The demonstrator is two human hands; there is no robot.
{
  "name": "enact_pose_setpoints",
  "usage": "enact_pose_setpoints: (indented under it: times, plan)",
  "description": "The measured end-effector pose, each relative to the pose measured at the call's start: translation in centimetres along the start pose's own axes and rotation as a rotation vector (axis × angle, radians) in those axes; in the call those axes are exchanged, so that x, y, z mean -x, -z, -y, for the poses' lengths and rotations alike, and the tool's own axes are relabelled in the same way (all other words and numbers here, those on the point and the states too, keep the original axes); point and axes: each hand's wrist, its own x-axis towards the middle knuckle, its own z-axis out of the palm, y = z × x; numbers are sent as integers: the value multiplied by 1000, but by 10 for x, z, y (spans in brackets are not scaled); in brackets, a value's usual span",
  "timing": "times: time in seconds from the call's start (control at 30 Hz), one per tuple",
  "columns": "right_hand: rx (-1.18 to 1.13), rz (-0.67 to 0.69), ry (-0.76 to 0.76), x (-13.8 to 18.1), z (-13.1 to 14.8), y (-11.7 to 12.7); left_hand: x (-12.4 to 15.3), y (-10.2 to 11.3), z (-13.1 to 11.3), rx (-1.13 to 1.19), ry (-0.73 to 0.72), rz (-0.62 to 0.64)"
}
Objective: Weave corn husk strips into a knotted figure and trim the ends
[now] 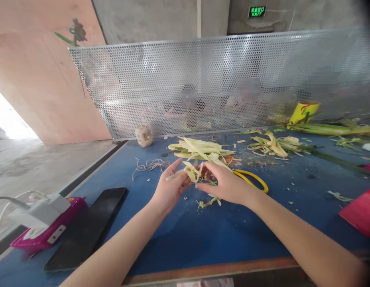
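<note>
Left hand (173, 185) pinches a folded pale husk strip (191, 172) above the blue bench (203, 243), right hand (225, 181) curved at its other side (grip indeterminate), yellow loop (264, 185) beside right wrist, loose husks (199, 148) beyond, tangled string (152, 164) leftward, black phone (89, 227) near left forearm.

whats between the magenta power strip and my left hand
In the head view, a black smartphone lies beside the power strip, then blue tabletop before the left hand.
</note>
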Motion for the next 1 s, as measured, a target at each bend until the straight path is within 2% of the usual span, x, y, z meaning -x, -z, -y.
enact_pose_setpoints:
  times: [0.13,0.3,0.53,0.63,0.73,0.9,1.0]
  plan:
    - [-289,-26,-56,-2,-3,-13,1,-3,0,-25,-59,-12]
    - [-492,-45,-117,-5,-7,-22,1,-4,-1,-12,-76,-29]
    - [-986,103,-185,-6,-3,-15,1,-2,-3,24,-115,-13]
    - [-1074,113,-170,-6,-4,-15,0,-1,-4,17,-128,-14]
    - [-894,93,-134,-5,-3,-14,0,-2,-4,-3,-121,-36]
    - [-245,-55,14,-1,-2,-12,2,-3,-6,-3,-96,-55]
    - [-158,-97,33,1,-3,-10,2,-3,-7,-19,-82,-80]
